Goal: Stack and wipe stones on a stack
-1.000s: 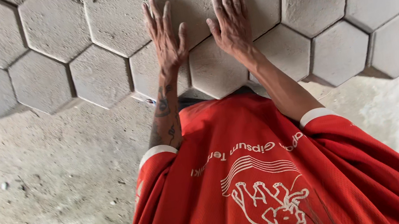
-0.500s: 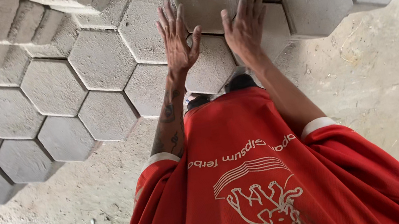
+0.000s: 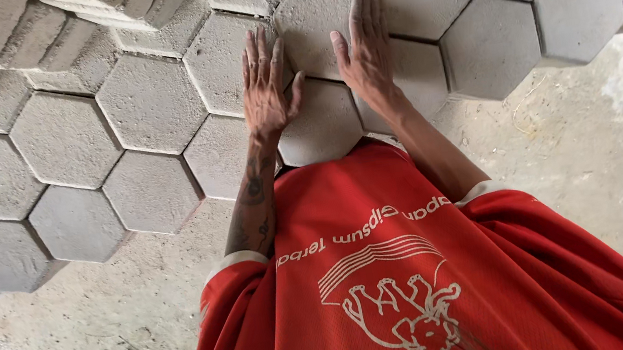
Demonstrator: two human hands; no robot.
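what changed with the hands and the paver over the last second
The view swung, so the laid hexagonal pavers now fill more of the left. The left hand and right hand shifted slightly but stayed flat, fingers spread, on the pavers around the edge paver. Nothing was gripped or let go.

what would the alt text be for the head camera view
Two bare hands press flat on grey hexagonal paving blocks laid edge to edge: the left hand and right hand both rest around one block at the paved edge. Below are a red shirt and bare concrete ground.
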